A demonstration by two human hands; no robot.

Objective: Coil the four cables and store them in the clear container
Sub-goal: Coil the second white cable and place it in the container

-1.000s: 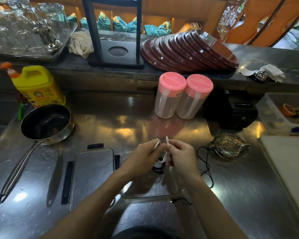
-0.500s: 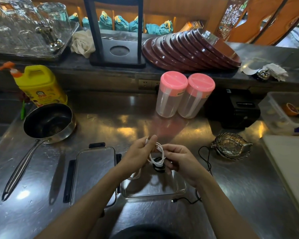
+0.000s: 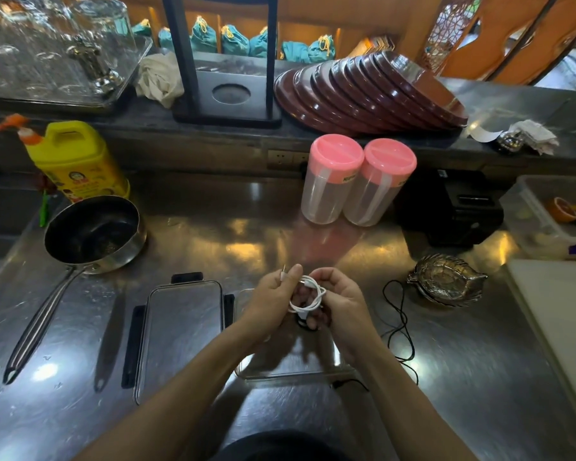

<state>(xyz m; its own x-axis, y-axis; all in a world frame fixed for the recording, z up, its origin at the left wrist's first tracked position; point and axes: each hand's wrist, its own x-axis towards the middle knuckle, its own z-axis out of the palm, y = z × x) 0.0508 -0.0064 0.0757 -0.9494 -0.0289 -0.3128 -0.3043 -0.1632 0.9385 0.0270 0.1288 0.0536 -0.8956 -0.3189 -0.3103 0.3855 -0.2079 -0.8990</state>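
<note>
Presently, white cable (image 3: 308, 296): one, looped, plug tip toward 12 o'clock.
Hands: left hand (image 3: 273, 301) pinches plug; right hand (image 3: 341, 299) grips loop.
Clear container (image 3: 290, 372): one, beneath hands.
Black cable (image 3: 400, 322): one, loose, 3 o'clock.
Lid (image 3: 180, 334): one, 9 o'clock.

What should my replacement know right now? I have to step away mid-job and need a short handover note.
Left hand: pinches one end of the white cable.
Right hand: holds the white cable's loops, above the clear container.
Something dark lies in the container under the hands, perhaps a coiled cable; cannot tell.
Black cable lies loose on the counter, right of the container.
The lid lies left of it.
Left: finish the white coil, put it in, coil the black cable. Other cables not visible.
</note>
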